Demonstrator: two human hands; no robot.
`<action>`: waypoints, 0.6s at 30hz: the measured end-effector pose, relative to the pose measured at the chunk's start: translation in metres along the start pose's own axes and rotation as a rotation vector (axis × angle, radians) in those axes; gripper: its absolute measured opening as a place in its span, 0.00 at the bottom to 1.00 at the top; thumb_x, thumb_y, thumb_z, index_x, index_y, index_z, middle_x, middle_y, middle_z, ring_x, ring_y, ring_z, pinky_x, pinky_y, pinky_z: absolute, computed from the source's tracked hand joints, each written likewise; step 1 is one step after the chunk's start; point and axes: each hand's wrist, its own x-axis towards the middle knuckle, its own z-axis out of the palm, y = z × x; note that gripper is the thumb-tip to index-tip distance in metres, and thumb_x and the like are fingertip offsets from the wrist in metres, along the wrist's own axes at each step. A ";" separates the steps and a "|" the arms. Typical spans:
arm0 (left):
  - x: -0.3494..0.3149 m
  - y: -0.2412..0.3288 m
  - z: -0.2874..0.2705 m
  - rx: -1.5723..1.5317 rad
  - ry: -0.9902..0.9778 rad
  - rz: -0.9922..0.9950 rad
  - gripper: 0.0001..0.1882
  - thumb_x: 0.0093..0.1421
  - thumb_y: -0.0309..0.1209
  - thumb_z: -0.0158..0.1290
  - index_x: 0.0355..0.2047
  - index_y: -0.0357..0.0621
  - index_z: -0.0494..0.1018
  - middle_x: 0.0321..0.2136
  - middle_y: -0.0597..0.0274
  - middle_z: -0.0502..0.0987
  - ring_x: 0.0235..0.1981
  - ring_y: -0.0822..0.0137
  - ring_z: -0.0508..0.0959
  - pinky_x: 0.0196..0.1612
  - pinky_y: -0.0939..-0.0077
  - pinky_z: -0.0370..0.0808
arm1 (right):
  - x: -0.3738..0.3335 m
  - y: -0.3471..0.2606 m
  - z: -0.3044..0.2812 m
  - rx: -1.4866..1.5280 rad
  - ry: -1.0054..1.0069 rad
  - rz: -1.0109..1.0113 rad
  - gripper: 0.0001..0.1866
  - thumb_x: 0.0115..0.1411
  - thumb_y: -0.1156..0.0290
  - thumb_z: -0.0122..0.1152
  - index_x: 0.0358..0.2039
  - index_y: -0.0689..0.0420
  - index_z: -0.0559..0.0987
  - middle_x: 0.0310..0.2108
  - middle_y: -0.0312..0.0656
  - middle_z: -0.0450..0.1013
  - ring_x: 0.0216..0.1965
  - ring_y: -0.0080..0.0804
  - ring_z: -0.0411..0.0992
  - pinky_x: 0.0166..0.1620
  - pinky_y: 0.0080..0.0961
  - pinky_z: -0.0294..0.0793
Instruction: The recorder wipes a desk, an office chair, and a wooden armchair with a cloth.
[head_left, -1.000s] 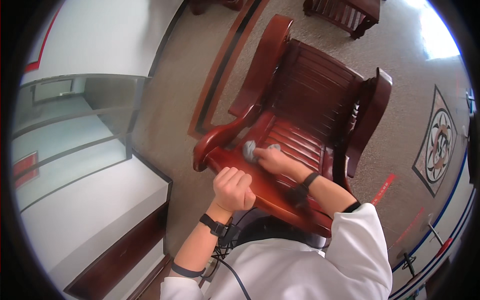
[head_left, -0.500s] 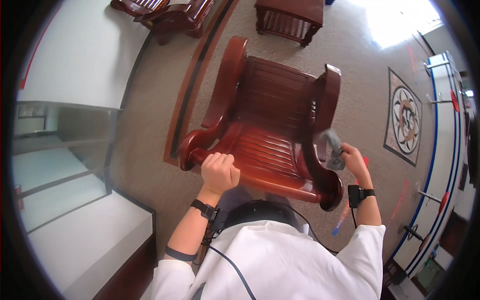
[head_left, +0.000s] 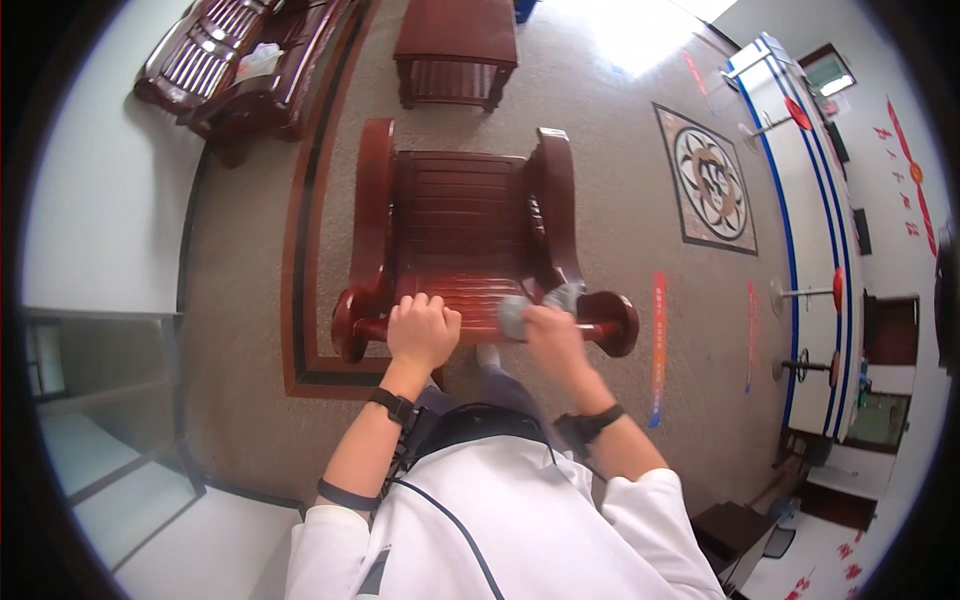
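Observation:
A dark red, glossy wooden armchair (head_left: 460, 215) with slats stands right in front of me. My left hand (head_left: 424, 332) is closed over its near rail, left of the middle. Farther right along the same rail, my right hand (head_left: 556, 340) is closed on a grey cloth (head_left: 514, 316). The cloth bunches out on both sides of my fingers and lies at or just over the rail. Motion blurs this hand somewhat, so its exact contact with the wood is unclear.
A wooden side table (head_left: 457, 45) stands beyond the chair. At the far left is a slatted wooden bench (head_left: 215, 60) bearing a white bag (head_left: 260, 62). A long white counter with blue stripes (head_left: 810, 215) runs along the right. A glass-fronted cabinet (head_left: 110, 400) is at left.
My right hand has brought the grey cloth from outside the chair's right arm leftward to the near rail. My left hand keeps its hold on the rail. The view has turned.

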 end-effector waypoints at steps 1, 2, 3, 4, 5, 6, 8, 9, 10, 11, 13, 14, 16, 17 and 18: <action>0.000 -0.002 -0.002 0.020 -0.028 -0.030 0.14 0.59 0.37 0.51 0.25 0.40 0.78 0.29 0.51 0.78 0.35 0.50 0.78 0.40 0.53 0.75 | 0.001 -0.023 0.009 -0.079 -0.006 -0.056 0.05 0.56 0.74 0.58 0.33 0.57 0.79 0.33 0.48 0.78 0.38 0.50 0.76 0.43 0.50 0.71; 0.002 -0.002 -0.004 0.037 -0.056 -0.055 0.15 0.58 0.38 0.51 0.27 0.40 0.79 0.30 0.51 0.80 0.36 0.51 0.78 0.41 0.54 0.75 | -0.003 -0.038 0.015 -0.147 0.035 -0.077 0.05 0.56 0.75 0.58 0.34 0.56 0.78 0.37 0.44 0.78 0.42 0.47 0.75 0.47 0.47 0.71; 0.002 -0.001 -0.005 0.028 -0.119 -0.077 0.16 0.60 0.40 0.50 0.28 0.41 0.80 0.33 0.49 0.80 0.38 0.49 0.78 0.43 0.52 0.74 | -0.009 -0.037 0.013 -0.114 0.095 -0.108 0.05 0.56 0.77 0.58 0.34 0.57 0.78 0.38 0.43 0.78 0.43 0.46 0.75 0.48 0.46 0.72; 0.002 -0.001 -0.005 0.025 -0.119 -0.064 0.16 0.60 0.40 0.50 0.28 0.41 0.80 0.33 0.49 0.80 0.38 0.49 0.78 0.43 0.52 0.74 | -0.015 -0.036 0.013 -0.073 0.152 -0.144 0.05 0.55 0.79 0.58 0.33 0.57 0.77 0.39 0.42 0.78 0.44 0.44 0.75 0.49 0.45 0.73; 0.001 -0.003 -0.004 0.061 -0.141 -0.051 0.17 0.61 0.40 0.49 0.29 0.41 0.81 0.34 0.48 0.80 0.39 0.49 0.78 0.44 0.51 0.74 | -0.024 -0.031 0.011 -0.076 0.160 -0.142 0.05 0.55 0.79 0.58 0.33 0.57 0.77 0.39 0.42 0.78 0.44 0.44 0.75 0.49 0.45 0.73; 0.001 -0.005 -0.002 0.098 -0.161 -0.039 0.18 0.62 0.41 0.48 0.31 0.41 0.81 0.35 0.47 0.81 0.40 0.48 0.78 0.44 0.50 0.74 | -0.037 -0.021 0.003 -0.143 0.224 -0.159 0.07 0.54 0.80 0.59 0.34 0.57 0.78 0.40 0.43 0.78 0.45 0.44 0.76 0.50 0.44 0.73; 0.000 -0.009 0.007 0.107 -0.160 -0.016 0.18 0.63 0.41 0.47 0.31 0.41 0.81 0.34 0.48 0.80 0.40 0.47 0.78 0.44 0.48 0.74 | -0.056 0.000 -0.011 -0.215 0.296 -0.171 0.09 0.54 0.82 0.59 0.35 0.58 0.78 0.42 0.43 0.79 0.45 0.43 0.76 0.52 0.42 0.74; 0.000 -0.008 0.009 0.115 -0.161 -0.004 0.18 0.64 0.41 0.47 0.30 0.42 0.80 0.33 0.48 0.80 0.39 0.45 0.77 0.43 0.45 0.74 | -0.065 0.011 -0.019 -0.270 0.316 -0.112 0.10 0.53 0.83 0.59 0.36 0.58 0.78 0.43 0.44 0.80 0.47 0.43 0.76 0.52 0.41 0.74; 0.001 -0.007 0.007 0.111 -0.163 0.003 0.18 0.64 0.41 0.47 0.30 0.42 0.80 0.33 0.48 0.80 0.39 0.45 0.77 0.43 0.45 0.74 | -0.072 0.024 -0.026 -0.323 0.333 -0.050 0.11 0.52 0.84 0.60 0.37 0.59 0.79 0.44 0.44 0.80 0.48 0.43 0.76 0.52 0.40 0.75; 0.003 -0.005 0.002 0.124 -0.246 -0.006 0.20 0.66 0.42 0.45 0.33 0.41 0.81 0.36 0.47 0.81 0.42 0.46 0.78 0.45 0.47 0.74 | -0.075 0.035 -0.033 -0.333 0.354 0.047 0.10 0.53 0.83 0.60 0.37 0.60 0.80 0.41 0.44 0.81 0.46 0.44 0.77 0.50 0.39 0.76; 0.004 -0.004 -0.001 0.131 -0.329 -0.015 0.22 0.67 0.43 0.44 0.36 0.41 0.82 0.39 0.45 0.82 0.45 0.46 0.78 0.48 0.49 0.75 | -0.078 0.070 -0.051 -0.290 0.316 0.372 0.10 0.52 0.79 0.62 0.36 0.61 0.82 0.33 0.46 0.82 0.40 0.48 0.79 0.45 0.39 0.78; 0.005 -0.004 0.000 0.134 -0.359 -0.007 0.22 0.67 0.43 0.43 0.36 0.41 0.82 0.39 0.45 0.82 0.45 0.47 0.79 0.48 0.49 0.76 | -0.081 0.089 -0.063 -0.235 0.254 0.596 0.10 0.52 0.77 0.62 0.36 0.61 0.83 0.29 0.46 0.81 0.36 0.50 0.80 0.43 0.39 0.78; 0.007 -0.007 0.006 0.140 -0.384 -0.026 0.22 0.68 0.43 0.43 0.36 0.40 0.82 0.39 0.45 0.82 0.45 0.47 0.79 0.47 0.50 0.77 | -0.078 0.104 -0.086 -0.160 0.349 0.710 0.08 0.53 0.74 0.61 0.34 0.60 0.83 0.23 0.48 0.79 0.31 0.53 0.80 0.39 0.42 0.78; 0.007 -0.009 0.009 0.133 -0.344 0.031 0.21 0.67 0.42 0.44 0.34 0.40 0.81 0.35 0.46 0.82 0.41 0.47 0.79 0.43 0.49 0.78 | -0.071 0.106 -0.093 -0.158 0.335 0.697 0.08 0.53 0.74 0.61 0.34 0.60 0.83 0.23 0.48 0.79 0.31 0.53 0.80 0.39 0.42 0.78; 0.007 -0.011 0.012 0.127 -0.305 0.085 0.19 0.66 0.40 0.45 0.31 0.40 0.80 0.31 0.47 0.81 0.37 0.47 0.80 0.39 0.49 0.79 | -0.063 0.108 -0.098 -0.118 0.347 0.730 0.10 0.53 0.75 0.62 0.36 0.59 0.84 0.28 0.50 0.80 0.34 0.52 0.80 0.39 0.41 0.78</action>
